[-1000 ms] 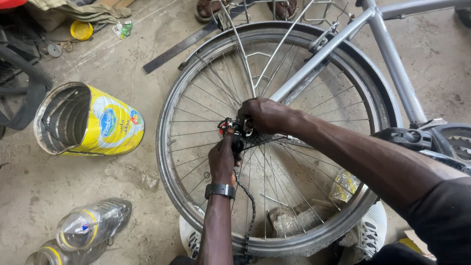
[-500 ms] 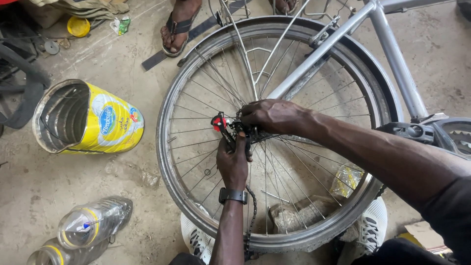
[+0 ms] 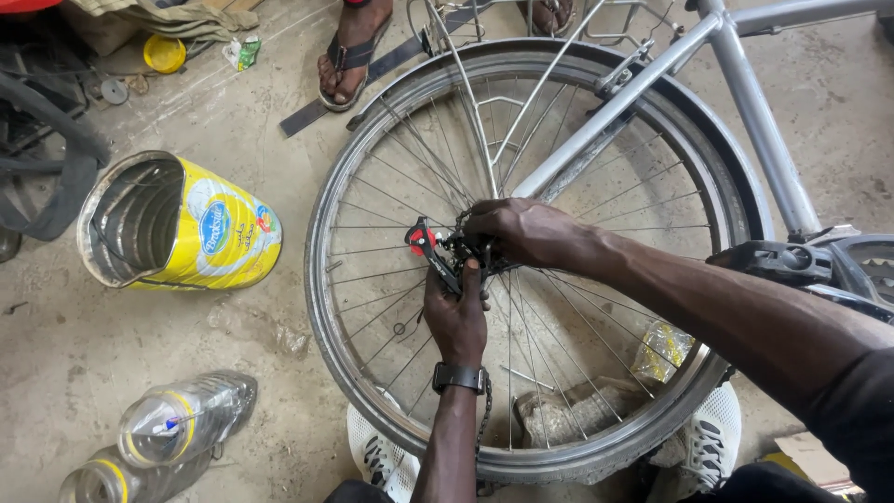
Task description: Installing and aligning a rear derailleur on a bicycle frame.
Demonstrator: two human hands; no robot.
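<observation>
Both hands work mid-job at the wheel hub: left hand grips the derailleur, right hand closes over the hub parts, chain hanging slack.

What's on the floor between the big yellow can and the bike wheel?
Nothing much: in the head view, only bare concrete floor with a damp smudge lies between the yellow can and the wheel. Both hands are at the wheel's middle.

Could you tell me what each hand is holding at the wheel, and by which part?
Both the left hand and right hand grip the rear gear mechanism at the wheel's hub, left from below, right from above.
</observation>
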